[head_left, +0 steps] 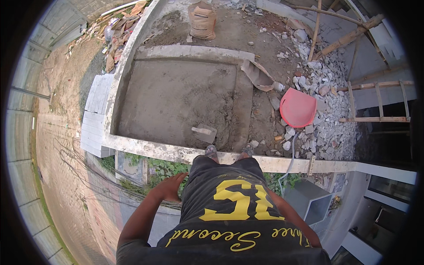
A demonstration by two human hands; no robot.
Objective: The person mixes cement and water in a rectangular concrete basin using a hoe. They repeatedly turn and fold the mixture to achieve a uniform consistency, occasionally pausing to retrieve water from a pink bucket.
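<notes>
My left hand [174, 187] hangs beside my dark trousers, with its fingers apart and holding nothing. My right forearm shows at my other side, but its hand is hidden behind my body. My sandalled feet [211, 151] stand on the near wall edge [176, 147] of a walled rectangle of wet grey cement [168, 95], smooth at the left and lumpy at the right. A flat trowel [204, 132] lies on the cement just beyond my feet.
A full sack [202, 20] stands beyond; a torn sack [257, 76] and red basin [297, 107] lie right, beside rubble [327, 123], wooden poles [335, 46] and a ladder [377, 118]. Pale boards [95, 101] are left. Plants [163, 170] and cables [75, 159] lie below the ledge.
</notes>
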